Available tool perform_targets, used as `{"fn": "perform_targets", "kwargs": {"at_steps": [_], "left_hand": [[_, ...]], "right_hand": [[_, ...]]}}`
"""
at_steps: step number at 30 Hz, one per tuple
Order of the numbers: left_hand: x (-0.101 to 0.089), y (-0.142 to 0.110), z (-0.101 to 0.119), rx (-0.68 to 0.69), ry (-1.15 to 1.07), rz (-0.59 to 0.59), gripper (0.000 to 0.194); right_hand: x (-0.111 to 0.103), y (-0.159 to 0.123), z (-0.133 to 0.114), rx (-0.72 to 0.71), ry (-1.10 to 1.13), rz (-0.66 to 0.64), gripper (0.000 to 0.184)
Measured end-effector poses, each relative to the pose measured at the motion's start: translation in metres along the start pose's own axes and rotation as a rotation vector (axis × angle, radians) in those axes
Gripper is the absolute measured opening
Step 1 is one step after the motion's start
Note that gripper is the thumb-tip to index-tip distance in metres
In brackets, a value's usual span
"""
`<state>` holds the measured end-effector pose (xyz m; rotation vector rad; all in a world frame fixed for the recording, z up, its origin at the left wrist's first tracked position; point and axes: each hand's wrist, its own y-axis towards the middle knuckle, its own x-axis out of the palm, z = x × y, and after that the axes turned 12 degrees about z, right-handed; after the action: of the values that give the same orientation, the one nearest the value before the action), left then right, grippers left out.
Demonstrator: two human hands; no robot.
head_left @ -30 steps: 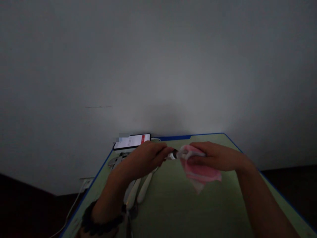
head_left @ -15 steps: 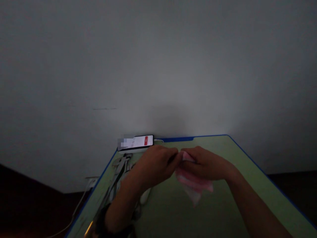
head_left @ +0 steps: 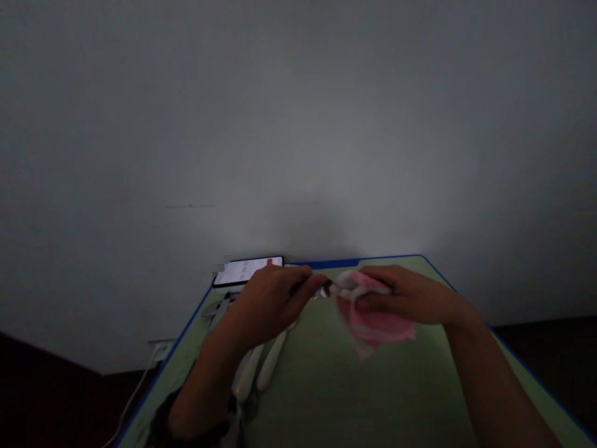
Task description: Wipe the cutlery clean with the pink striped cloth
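Pink-and-white cloth (head_left: 385, 327) is pinched in the fingers of the right hand (head_left: 413, 294); both have parted, baring a shiny metal piece (head_left: 323, 292) pinched by the left hand (head_left: 270, 300).

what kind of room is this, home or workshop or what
Probably a room in a home, though little of it shows: a small green table with a blue rim stands against a plain wall, and a phone lies at its far edge.
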<state>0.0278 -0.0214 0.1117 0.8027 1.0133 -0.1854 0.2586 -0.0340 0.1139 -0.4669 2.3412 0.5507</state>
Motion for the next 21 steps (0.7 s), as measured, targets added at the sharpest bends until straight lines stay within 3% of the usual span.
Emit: {"fn": "perform_targets", "kwargs": {"at_steps": [5,11,16,21], "left_hand": [[-0.003,-0.001,0.000,-0.057,-0.185,0.130,0.020],[-0.010,-0.002,-0.001,0.020,-0.400,0.091,0.035],[-0.012,0.001,-0.001,0.071,-0.427,0.233,0.015],[-0.005,-0.001,0.005,0.042,-0.453,0.104,0.013]], "right_hand": [[-0.002,-0.002,0.003,0.076,0.077,0.029,0.030],[-0.003,-0.007,0.020,0.222,0.354,0.109,0.036],[-0.001,-0.004,0.006,0.150,0.339,-0.070,0.036],[0.013,0.004,-0.009,0.036,0.176,-0.137,0.030]]}}
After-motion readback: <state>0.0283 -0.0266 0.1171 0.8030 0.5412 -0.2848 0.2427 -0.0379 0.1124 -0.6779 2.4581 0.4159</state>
